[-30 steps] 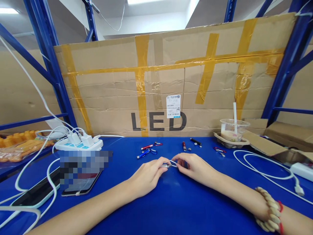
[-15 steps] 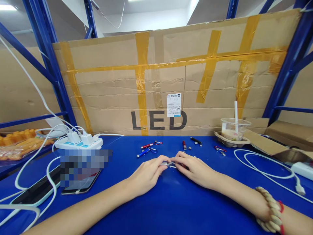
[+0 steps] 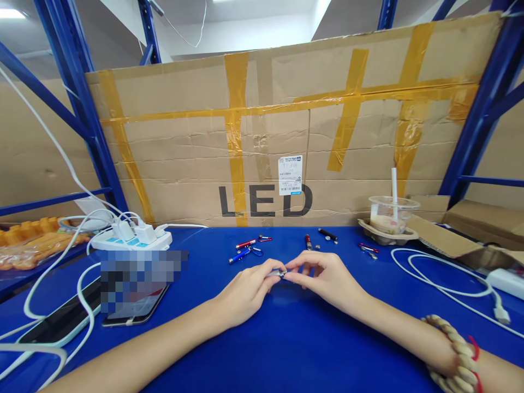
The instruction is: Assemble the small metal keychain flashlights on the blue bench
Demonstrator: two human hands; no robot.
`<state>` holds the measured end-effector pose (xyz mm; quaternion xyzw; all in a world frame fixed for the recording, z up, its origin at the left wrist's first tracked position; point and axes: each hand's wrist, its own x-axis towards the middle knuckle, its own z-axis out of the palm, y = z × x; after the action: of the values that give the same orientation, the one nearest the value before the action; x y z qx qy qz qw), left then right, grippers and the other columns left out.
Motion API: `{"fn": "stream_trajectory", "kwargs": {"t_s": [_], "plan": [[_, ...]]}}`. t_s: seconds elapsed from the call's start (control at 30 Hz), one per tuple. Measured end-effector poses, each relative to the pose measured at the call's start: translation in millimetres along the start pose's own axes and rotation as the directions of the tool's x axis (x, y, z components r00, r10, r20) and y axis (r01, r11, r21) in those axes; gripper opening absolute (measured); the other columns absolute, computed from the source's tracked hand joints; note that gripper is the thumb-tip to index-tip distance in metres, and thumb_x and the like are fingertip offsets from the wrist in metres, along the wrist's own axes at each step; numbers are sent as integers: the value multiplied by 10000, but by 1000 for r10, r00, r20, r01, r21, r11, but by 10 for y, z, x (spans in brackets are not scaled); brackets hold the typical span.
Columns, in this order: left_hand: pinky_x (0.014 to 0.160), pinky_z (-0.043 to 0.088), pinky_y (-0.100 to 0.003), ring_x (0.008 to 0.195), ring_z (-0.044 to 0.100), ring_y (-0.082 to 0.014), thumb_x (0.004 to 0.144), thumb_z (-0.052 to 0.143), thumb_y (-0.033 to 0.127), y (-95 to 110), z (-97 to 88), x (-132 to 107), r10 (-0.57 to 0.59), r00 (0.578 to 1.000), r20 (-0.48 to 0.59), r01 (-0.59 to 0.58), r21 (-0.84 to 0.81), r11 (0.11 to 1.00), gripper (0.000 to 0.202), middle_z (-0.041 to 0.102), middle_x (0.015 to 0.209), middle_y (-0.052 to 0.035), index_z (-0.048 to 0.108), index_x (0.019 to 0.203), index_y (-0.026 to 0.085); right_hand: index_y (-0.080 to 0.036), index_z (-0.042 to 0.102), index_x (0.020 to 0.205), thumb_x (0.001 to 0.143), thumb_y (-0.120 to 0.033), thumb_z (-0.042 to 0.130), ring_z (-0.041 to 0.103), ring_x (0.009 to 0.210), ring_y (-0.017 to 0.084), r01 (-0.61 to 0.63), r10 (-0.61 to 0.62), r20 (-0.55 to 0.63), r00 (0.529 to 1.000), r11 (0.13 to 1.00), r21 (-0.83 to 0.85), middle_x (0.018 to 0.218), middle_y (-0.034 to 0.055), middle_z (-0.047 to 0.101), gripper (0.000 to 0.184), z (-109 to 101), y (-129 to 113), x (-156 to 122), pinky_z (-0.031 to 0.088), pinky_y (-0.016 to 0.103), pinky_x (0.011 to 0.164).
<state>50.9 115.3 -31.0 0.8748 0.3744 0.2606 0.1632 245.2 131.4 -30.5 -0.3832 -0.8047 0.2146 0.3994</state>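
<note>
Silver penlight [image 3: 275,273]: your left hand [image 3: 244,292] pinches barrel, right hand [image 3: 325,275] pinches tip | beyond your fingers [image 3: 273,264]: blue penlight [image 3: 239,256] seemingly whole, black penlight [image 3: 328,234] seemingly apart

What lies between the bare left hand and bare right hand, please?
In the head view, a slim silver piece, pinched in the left hand, with the right hand at its end.

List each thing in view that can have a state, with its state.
Left hand, fingertips closed on the silver tube
Right hand, fingertips at the tube's end, grip unclear
Blue tube, lying flat
Red tube beside it, lying flat
Black tube, lying flat
Clear plastic cup, upright, partly filled, straw inserted
Power strip, adapters plugged in
Cardboard box at right, open
Pale-cased phone, face up, visible screen dark
</note>
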Motion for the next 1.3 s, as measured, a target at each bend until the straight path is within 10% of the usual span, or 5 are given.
{"fn": "stream_trajectory", "kwargs": {"t_s": [0.87,1.3], "plan": [[701,408,-250,748,561,-141,913,315,278,10,-1,9,-35,995,98,40,-47,998,241,584,802,7,351,1147,232,-164,642,858,806,-364,538,563,481,36,35,-44,75,996,993,115,842,23,598,231,33,-29,-25,442,156,466],[823,379,-256,920,510,-142,931,249,271,-22,6,4,30,982,-186,-40,-49,998,234,539,1017,-20,456,1032,225,-171,635,826,793,-341,551,551,494,38,19,-19,33,999,1000,3,825,14,598,193,30,-13,-37,439,157,472]]}}
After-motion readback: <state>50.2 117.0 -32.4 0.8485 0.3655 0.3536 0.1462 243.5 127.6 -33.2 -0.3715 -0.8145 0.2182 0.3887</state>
